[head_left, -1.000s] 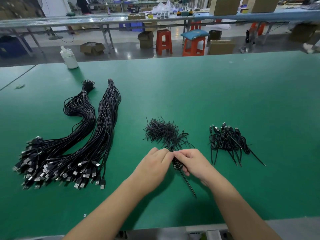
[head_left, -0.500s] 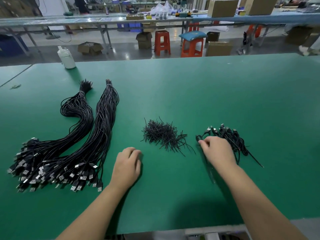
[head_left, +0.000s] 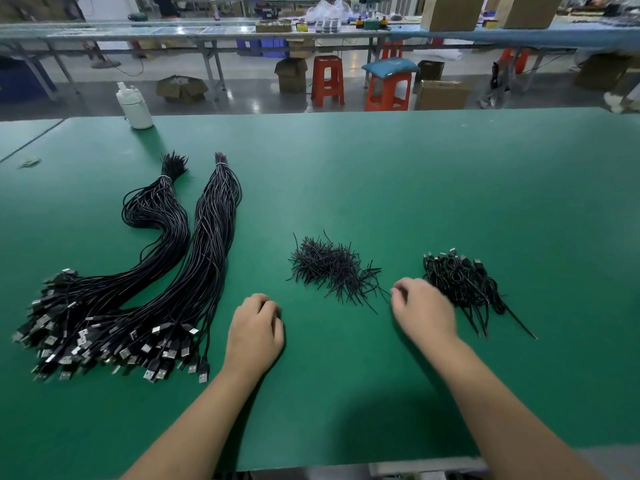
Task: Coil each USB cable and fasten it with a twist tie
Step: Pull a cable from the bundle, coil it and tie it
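Two long bundles of black USB cables (head_left: 207,244) lie on the left of the green table (head_left: 398,181), their metal plugs (head_left: 114,344) fanned out toward me. A loose pile of black twist ties (head_left: 329,268) sits in the middle. To its right lies a heap of coiled, tied cables (head_left: 460,278). My left hand (head_left: 254,336) rests on the table as a loose fist, empty, just right of the plugs. My right hand (head_left: 424,310) is blurred, its fingers bent, between the twist ties and the coiled heap, with nothing visible in it.
A white plastic bottle (head_left: 135,107) stands at the table's far left edge. A small pale scrap (head_left: 30,162) lies on the far left. Beyond the table are red stools (head_left: 327,79), cardboard boxes and other workbenches. The table's front edge runs just below my forearms.
A second ago both hands held a coiled cable together. My right hand then carried it to the coiled heap, left it there and has come back leftward; my left hand dropped to the table.
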`<state>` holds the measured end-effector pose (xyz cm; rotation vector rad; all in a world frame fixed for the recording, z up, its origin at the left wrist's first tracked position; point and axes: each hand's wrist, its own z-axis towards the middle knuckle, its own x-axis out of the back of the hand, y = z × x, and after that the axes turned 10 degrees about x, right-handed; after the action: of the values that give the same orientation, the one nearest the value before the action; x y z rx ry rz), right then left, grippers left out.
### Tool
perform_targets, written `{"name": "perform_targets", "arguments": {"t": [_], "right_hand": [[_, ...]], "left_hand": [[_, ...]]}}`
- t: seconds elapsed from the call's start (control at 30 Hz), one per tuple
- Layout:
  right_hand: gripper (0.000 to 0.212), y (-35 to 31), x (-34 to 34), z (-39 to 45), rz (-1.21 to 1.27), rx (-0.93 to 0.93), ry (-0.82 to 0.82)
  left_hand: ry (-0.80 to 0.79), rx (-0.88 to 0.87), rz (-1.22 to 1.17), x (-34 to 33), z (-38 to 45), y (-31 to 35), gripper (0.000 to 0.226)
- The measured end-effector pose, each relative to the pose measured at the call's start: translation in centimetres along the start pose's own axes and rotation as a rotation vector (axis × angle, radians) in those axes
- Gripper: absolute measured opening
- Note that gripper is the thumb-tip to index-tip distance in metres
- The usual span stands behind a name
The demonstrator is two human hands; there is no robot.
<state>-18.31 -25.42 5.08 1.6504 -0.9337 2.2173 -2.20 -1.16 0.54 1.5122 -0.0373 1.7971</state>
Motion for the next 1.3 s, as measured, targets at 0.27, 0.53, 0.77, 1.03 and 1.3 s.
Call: {"name": "perform_targets", "arguments": {"t": [0.27, 0.53, 0.77, 1.03, 1.3], "right_hand": [[0.033, -3.2, -5.9, -3.7, 0.045, 0.068, 0.067], [0.038, -3.1, -6.2, -3.7, 0.013, 0.108, 0.08], [0.042, -3.4, -5.9, -4.0, 0.084, 0.052, 0.106], [0.037, -3.6, -6.0, -4.2, 0.101, 0.011, 0.118], [0.033, -3.7, -6.0, -4.4, 0.055, 0.045, 0.122]], "left_hand": [[0.036, 0.009, 0.049, -0.1, 0.0, -0.2, 0.008], [-0.009, 0.106, 0.052, -0.1, 0.0, -0.2, 0.013], [-0.128, 0.189, 0.113, 2.2, 2.2, -1.4, 0.02], [-0.522, 0.137, 0.667, 7.3, 5.0, -6.1, 0.037], [-0.522, 0.037, 0.662, 7.2, 4.4, -6.0, 0.038]]}}
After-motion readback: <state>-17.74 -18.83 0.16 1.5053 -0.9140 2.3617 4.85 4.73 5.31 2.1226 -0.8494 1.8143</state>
